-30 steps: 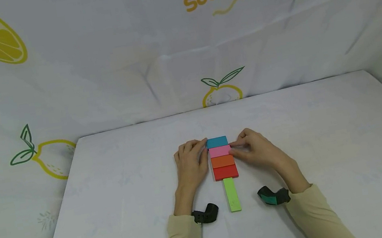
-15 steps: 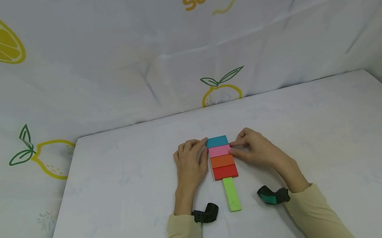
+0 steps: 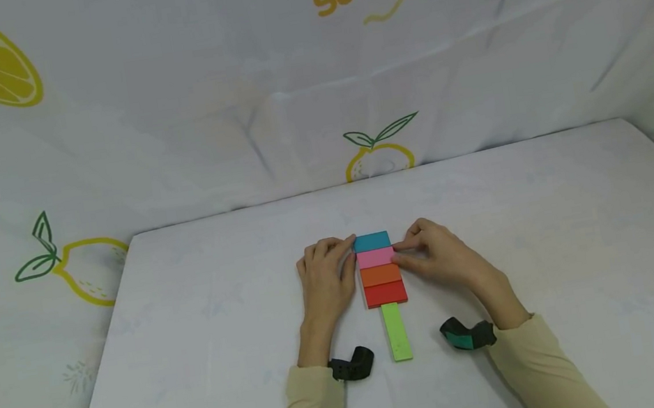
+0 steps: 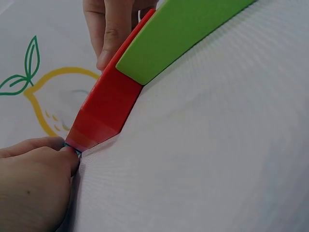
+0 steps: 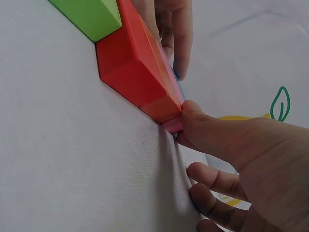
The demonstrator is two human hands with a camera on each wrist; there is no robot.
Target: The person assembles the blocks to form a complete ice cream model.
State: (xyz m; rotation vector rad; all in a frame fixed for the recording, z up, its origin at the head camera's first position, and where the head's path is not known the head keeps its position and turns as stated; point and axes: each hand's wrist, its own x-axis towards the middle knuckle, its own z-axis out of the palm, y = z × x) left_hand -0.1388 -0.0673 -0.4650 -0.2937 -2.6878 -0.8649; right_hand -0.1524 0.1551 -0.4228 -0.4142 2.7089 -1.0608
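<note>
A column of flat blocks lies on the white table: a blue block (image 3: 371, 242) at the far end, then a pink block (image 3: 376, 258), an orange block (image 3: 381, 275) and a red block (image 3: 385, 294). A narrow green block (image 3: 396, 332) points toward the person from the middle of the red one. At the left ends of the blue and pink blocks, the left hand (image 3: 326, 279) rests its index finger and thumb. Opposite it, the right hand (image 3: 444, 253) touches the right end of the pink block with thumb and index fingertips. In the right wrist view, the thumb (image 5: 195, 116) presses near the pink end.
The white-covered table (image 3: 213, 334) extends around the blocks. Behind it hangs a white cloth (image 3: 180, 113) with printed lemons and lettering. A dark camera sits on the left wrist (image 3: 354, 364) and another on the right wrist (image 3: 468, 334).
</note>
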